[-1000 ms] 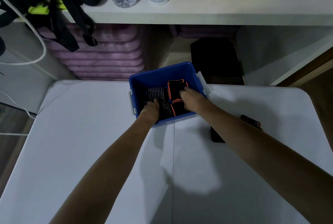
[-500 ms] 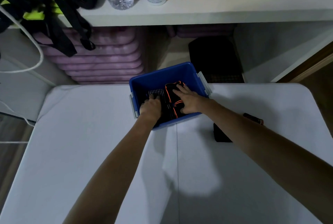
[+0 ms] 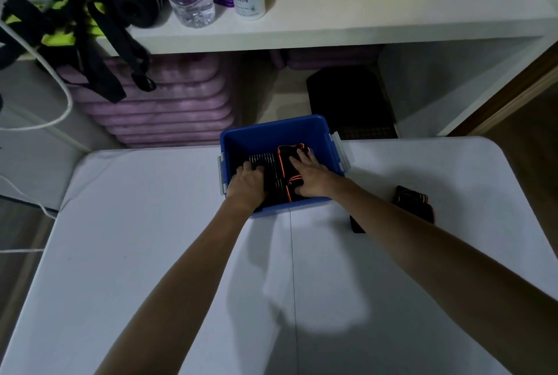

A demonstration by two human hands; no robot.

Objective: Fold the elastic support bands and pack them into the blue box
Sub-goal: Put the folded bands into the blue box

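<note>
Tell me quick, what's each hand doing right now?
Left hand: in the blue box, fingers curled on the black bands.
Right hand: open, fingers flat, pressing the orange-trimmed band.

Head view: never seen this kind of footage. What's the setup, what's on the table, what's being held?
No machine here: a person wears a camera on the head, looking forward and down at two bare arms. A white table carries a blue box at its far edge. Both hands are inside it. The right hand lies with straight fingers on a folded black band with orange trim. The left hand rests on the black bands beside it; its grip is unclear. Another band waits on the table, right of the box.
</note>
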